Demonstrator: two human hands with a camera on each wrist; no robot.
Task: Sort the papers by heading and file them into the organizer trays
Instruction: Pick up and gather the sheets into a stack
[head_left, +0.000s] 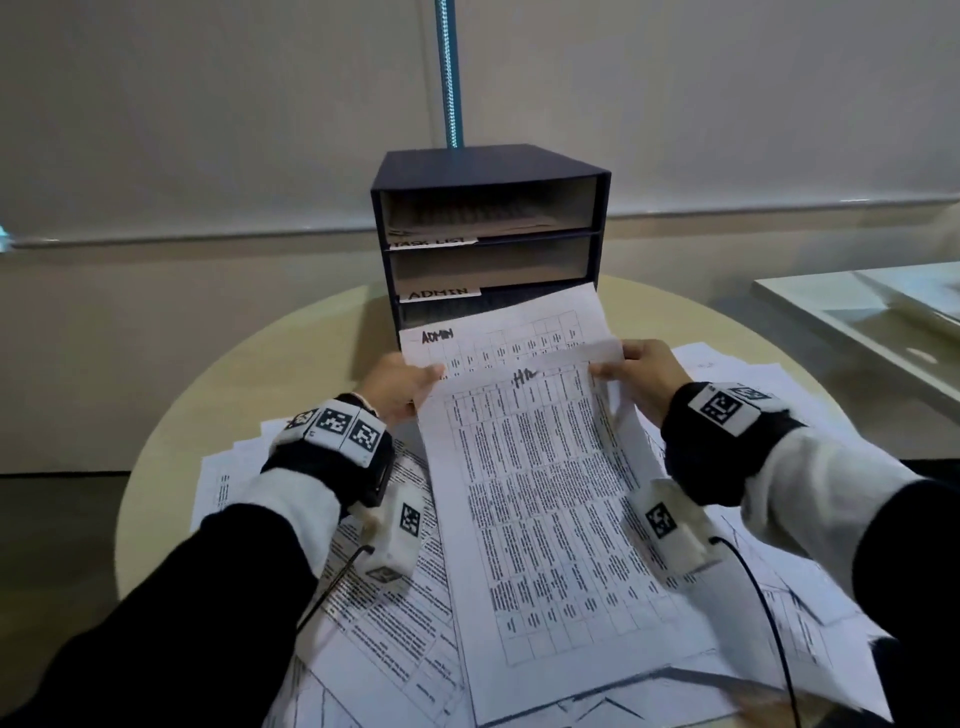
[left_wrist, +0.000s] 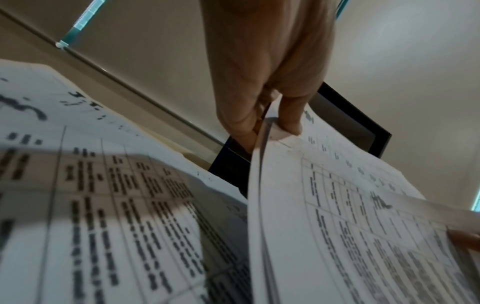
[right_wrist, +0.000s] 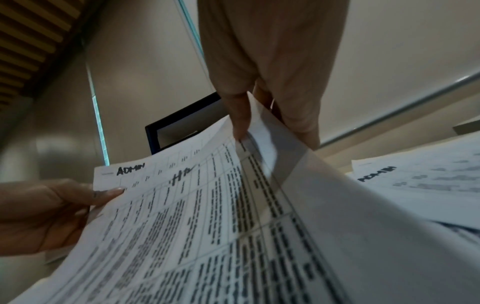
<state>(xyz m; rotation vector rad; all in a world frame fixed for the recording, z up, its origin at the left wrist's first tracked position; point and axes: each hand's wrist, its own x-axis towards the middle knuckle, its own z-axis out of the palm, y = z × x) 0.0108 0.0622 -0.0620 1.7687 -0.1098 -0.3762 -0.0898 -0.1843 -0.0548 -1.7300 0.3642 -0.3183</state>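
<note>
Both left hand (head_left: 397, 387) and right hand (head_left: 641, 371) pinch the papers' (head_left: 540, 467) top corners.

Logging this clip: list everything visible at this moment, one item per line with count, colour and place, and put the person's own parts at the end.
Organizer: one, dark navy, three trays, at the table's far edge.
Tray labels: two readable, white, TASK LIST on the top tray, ADMIN on the middle one.
ADMIN sheet: one, white, held up behind the HR sheet, in front of the lowest tray.
HR sheet: one, white printed table, held in front.
Loose papers: many, white, spread over the table.
Table: one, round, pale wood.
Cord: one, teal, hanging behind the organizer.
Left hand: pinches the sheets' left edge.
Right hand: pinches their right edge.
</note>
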